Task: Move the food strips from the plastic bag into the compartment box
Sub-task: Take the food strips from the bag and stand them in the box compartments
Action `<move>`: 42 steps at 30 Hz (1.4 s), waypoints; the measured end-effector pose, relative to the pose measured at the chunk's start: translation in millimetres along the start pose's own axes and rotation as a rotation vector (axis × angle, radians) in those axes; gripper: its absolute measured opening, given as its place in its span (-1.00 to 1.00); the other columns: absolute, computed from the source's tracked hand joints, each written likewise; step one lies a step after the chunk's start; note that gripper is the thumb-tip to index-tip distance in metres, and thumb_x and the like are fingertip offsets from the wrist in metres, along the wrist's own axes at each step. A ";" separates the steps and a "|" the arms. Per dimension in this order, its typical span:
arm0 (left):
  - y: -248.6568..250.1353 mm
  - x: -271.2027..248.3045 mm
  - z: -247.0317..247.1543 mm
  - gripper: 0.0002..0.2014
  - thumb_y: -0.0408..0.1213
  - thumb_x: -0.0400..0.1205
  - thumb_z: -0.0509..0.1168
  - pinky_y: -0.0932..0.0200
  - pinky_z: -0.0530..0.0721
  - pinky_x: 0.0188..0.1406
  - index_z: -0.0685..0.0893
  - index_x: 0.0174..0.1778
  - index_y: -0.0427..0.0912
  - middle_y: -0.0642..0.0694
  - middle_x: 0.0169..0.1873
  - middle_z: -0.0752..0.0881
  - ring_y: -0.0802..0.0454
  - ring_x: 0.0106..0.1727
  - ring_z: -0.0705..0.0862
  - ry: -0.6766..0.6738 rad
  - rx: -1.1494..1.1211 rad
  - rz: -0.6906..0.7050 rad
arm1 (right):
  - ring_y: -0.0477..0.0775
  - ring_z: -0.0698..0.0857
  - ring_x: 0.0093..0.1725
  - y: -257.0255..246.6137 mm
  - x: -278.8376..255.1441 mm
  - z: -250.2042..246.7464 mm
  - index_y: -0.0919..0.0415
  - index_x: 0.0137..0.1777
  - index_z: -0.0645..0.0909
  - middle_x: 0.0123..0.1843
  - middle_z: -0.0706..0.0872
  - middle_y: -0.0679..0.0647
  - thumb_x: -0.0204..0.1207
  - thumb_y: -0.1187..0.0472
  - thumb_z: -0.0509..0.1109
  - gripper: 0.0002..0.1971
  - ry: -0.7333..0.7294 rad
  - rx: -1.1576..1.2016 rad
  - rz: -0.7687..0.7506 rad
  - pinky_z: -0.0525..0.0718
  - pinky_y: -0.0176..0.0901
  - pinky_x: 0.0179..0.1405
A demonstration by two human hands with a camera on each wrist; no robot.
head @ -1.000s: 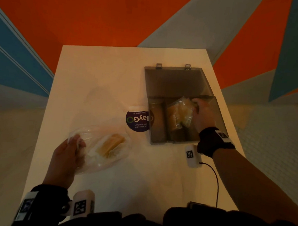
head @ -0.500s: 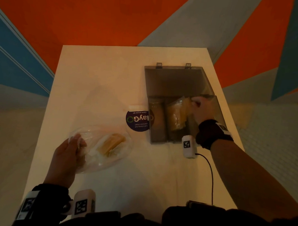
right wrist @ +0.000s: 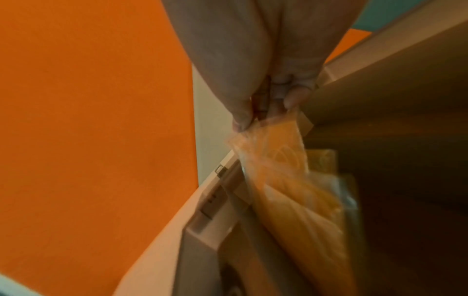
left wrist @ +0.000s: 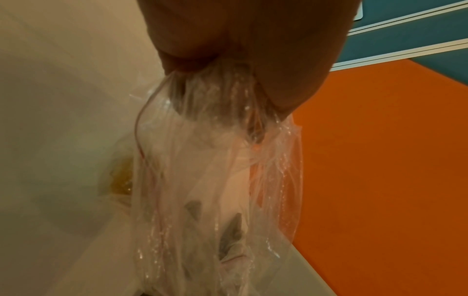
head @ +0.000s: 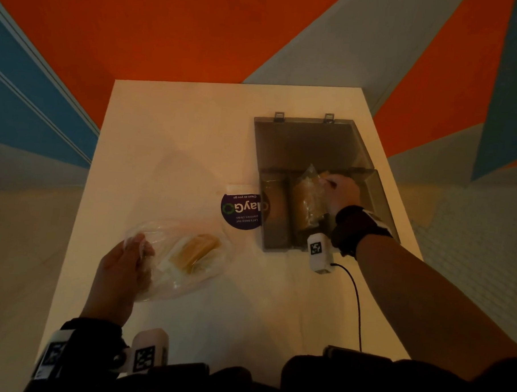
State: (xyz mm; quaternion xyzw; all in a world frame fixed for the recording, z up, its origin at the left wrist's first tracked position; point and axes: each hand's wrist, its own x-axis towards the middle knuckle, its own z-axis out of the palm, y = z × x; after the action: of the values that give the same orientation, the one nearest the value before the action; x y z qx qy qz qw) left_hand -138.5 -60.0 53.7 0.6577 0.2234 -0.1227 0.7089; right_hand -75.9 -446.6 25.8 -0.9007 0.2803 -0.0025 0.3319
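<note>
A smooth white table [head: 194,139] has a square top, and everything sits on it. The compartment box [head: 275,226] is see-through grey plastic with straight walls and thin dividers that cut it into long slots. Its flat lid [head: 305,144] lies open on the far side of the box, with two little clips at its edge. The right hand [head: 342,192] is over the box, and its fingers [right wrist: 243,114] are curled and pinch the top of a thin, crinkly, clear wrapper [head: 307,198] full of long yellow food strips [right wrist: 303,200]. This bundle hangs down into the middle slot of the box; the right wrist view is blurry, so I cannot tell if it touches the bottom. A round dark purple sticker [head: 241,211] with white letters lies flat, just left of the box, and the box edge covers a bit of it. Farther left of the box and nearer the person, a soft, shiny, wrinkled plastic bag [head: 186,269] lies on the table. More pale yellow strips [head: 195,252] sit inside it, packed side by side like a small block. The left hand [head: 120,275] has its fingers closed around the bunched mouth of this bag [left wrist: 215,112]. A small white tag block [head: 318,251] with a black cord sits by the right wrist, just next to the near edge of the box.
</note>
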 end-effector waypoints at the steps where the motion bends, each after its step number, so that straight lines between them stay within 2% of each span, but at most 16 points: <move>1: -0.4 0.3 -0.7 -0.64 -0.14 0.72 0.09 0.35 0.15 -0.66 0.57 -0.40 -0.04 -0.13 -0.42 0.32 0.15 -0.70 0.22 -0.002 0.001 -0.002 | 0.11 0.61 -0.01 -1.0 1.8 -3.0 0.34 0.15 0.68 -0.03 0.67 0.18 0.66 0.15 0.23 -0.70 -0.012 0.010 -0.005 0.46 -0.17 -0.01; 4: -1.0 1.5 -1.8 -0.61 -0.13 0.72 0.11 0.35 0.14 -0.66 0.57 -0.44 -0.04 -0.12 -0.45 0.31 0.14 -0.70 0.20 -0.010 0.004 0.001 | 0.13 0.63 0.07 -6.1 8.0 -15.3 0.33 0.14 0.69 0.10 0.73 0.24 0.66 0.19 0.23 -0.73 -0.051 -0.025 -0.039 0.46 -0.17 0.05; 7: -1.0 2.4 -1.5 -0.61 -0.11 0.72 0.11 0.34 0.13 -0.66 0.54 -0.46 -0.04 -0.11 -0.47 0.29 0.13 -0.70 0.19 -0.001 0.012 -0.004 | 0.21 0.65 0.12 -17.5 14.9 -28.6 0.39 0.13 0.68 0.16 0.72 0.29 0.67 0.25 0.19 -0.73 -0.125 -0.207 -0.063 0.54 -0.07 0.13; 11: -0.3 2.2 -0.1 -0.62 -0.11 0.72 0.11 0.36 0.11 -0.67 0.49 -0.43 -0.10 -0.07 -0.58 0.25 0.12 -0.72 0.16 0.006 0.021 -0.005 | 0.29 0.69 0.12 -24.1 17.2 -32.1 0.42 0.12 0.67 0.17 0.73 0.32 0.66 0.30 0.20 -0.75 -0.286 -0.411 0.020 0.64 0.02 0.17; 14: -0.3 2.4 0.5 -0.63 -0.12 0.72 0.12 0.32 0.11 -0.63 0.52 -0.43 -0.06 -0.07 -0.52 0.29 0.13 -0.70 0.17 0.003 0.013 -0.010 | 0.26 0.73 0.09 -15.2 11.1 -25.2 0.35 0.22 0.63 0.14 0.72 0.26 0.66 0.26 0.22 -0.74 -0.356 -0.244 0.108 0.74 0.07 0.12; 16: 0.3 2.9 -0.6 -0.63 -0.12 0.72 0.12 0.32 0.10 -0.62 0.52 -0.44 -0.05 -0.08 -0.51 0.28 0.13 -0.70 0.17 0.001 0.012 -0.011 | 0.16 0.72 0.12 -9.0 6.7 -20.0 0.27 0.29 0.60 0.20 0.70 0.19 0.67 0.20 0.23 -0.72 -0.331 0.081 0.157 0.74 -0.06 0.04; 17: 0.3 3.1 -1.2 -0.63 -0.11 0.72 0.11 0.32 0.09 -0.62 0.51 -0.43 -0.06 -0.06 -0.55 0.27 0.13 -0.70 0.16 -0.001 0.013 -0.012 | 0.10 0.69 0.18 -6.6 3.7 -18.9 0.23 0.32 0.59 0.24 0.68 0.12 0.67 0.17 0.22 -0.70 -0.278 0.207 0.131 0.69 -0.09 0.13; 19: -0.5 3.0 -1.9 -0.62 -0.11 0.72 0.10 0.32 0.09 -0.63 0.49 -0.43 -0.09 -0.02 -0.61 0.26 0.13 -0.70 0.15 -0.003 0.014 -0.013 | -0.03 0.58 0.26 -0.4 -2.1 -21.9 0.17 0.38 0.57 0.27 0.62 -0.01 0.67 0.18 0.20 -0.68 -0.077 0.262 0.025 0.53 -0.10 0.35; 22: -2.9 3.9 -3.7 -0.63 -0.11 0.71 0.11 0.33 0.12 -0.65 0.50 -0.43 -0.10 0.02 -0.63 0.27 0.14 -0.69 0.17 -0.001 0.029 -0.001 | 0.12 0.60 0.30 11.9 -7.1 -28.3 0.19 0.34 0.60 0.32 0.65 0.14 0.67 0.25 0.20 -0.70 0.148 0.258 0.016 0.51 -0.08 0.39; 24: -4.7 5.0 -4.3 -0.64 -0.11 0.71 0.12 0.33 0.12 -0.64 0.52 -0.41 -0.09 0.04 -0.63 0.29 0.15 -0.69 0.18 -0.006 0.031 -0.005 | 0.19 0.54 0.38 20.0 -6.8 -28.6 0.19 0.39 0.55 0.41 0.59 0.19 0.67 0.23 0.21 -0.68 0.096 0.158 0.108 0.43 -0.13 0.33; 27: -4.8 5.6 -1.5 -0.64 -0.10 0.71 0.13 0.33 0.12 -0.64 0.53 -0.41 -0.07 0.05 -0.63 0.32 0.15 -0.69 0.19 -0.022 0.028 -0.004 | 0.23 0.48 0.44 20.2 -3.4 -22.6 0.19 0.47 0.46 0.48 0.51 0.19 0.64 0.14 0.25 -0.59 -0.057 0.145 0.225 0.42 0.02 0.41; 31: -1.5 5.1 2.3 -0.61 -0.09 0.72 0.12 0.37 0.13 -0.68 0.50 -0.46 -0.07 0.02 -0.63 0.28 0.14 -0.71 0.17 -0.024 0.039 -0.017 | 0.18 0.59 0.32 9.0 0.6 -8.0 0.22 0.32 0.60 0.34 0.65 0.19 0.59 0.18 0.32 -0.68 0.022 0.212 0.212 0.48 -0.14 0.20; 33: -0.4 4.6 2.4 -0.60 -0.10 0.72 0.12 0.38 0.14 -0.68 0.50 -0.47 -0.05 -0.04 -0.57 0.26 0.15 -0.71 0.18 -0.018 0.047 -0.014 | 0.18 0.63 0.26 3.1 4.6 -5.6 0.24 0.25 0.65 0.28 0.69 0.21 0.60 0.25 0.30 -0.74 0.066 0.126 0.156 0.50 -0.17 0.10; 35: 0.1 3.4 1.0 -0.59 -0.12 0.72 0.12 0.38 0.15 -0.69 0.51 -0.49 -0.04 -0.06 -0.54 0.24 0.15 -0.71 0.18 -0.008 0.052 -0.013 | 0.23 0.63 0.25 -3.0 8.9 -8.5 0.29 0.22 0.66 0.27 0.69 0.26 0.63 0.31 0.24 -0.75 0.042 -0.051 0.047 0.55 -0.09 0.18; 38: 0.4 2.7 -0.4 -0.59 -0.13 0.72 0.12 0.38 0.15 -0.69 0.52 -0.49 -0.05 -0.06 -0.54 0.27 0.15 -0.71 0.19 0.013 0.043 -0.013 | 0.30 0.57 0.35 -18.4 9.4 -21.4 0.35 0.28 0.59 0.37 0.58 0.32 0.62 0.39 0.21 -0.72 -0.128 -0.378 -0.069 0.51 0.06 0.37; 42: -0.7 3.7 -0.7 -0.62 -0.11 0.71 0.13 0.36 0.09 -0.66 0.51 -0.44 -0.10 0.02 -0.64 0.27 0.15 -0.71 0.16 0.023 0.031 -0.025 | 0.30 0.48 0.48 -39.3 -2.4 -34.9 0.38 0.45 0.43 0.49 0.50 0.32 0.64 0.39 0.20 -0.62 -0.359 -0.559 -0.013 0.42 0.02 0.45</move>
State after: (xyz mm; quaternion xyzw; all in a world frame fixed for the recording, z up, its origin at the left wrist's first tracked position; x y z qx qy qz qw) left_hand -135.7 -58.9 51.4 0.6671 0.2379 -0.1274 0.6944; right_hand -64.8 -441.7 77.0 -0.9447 0.2013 0.2313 0.1161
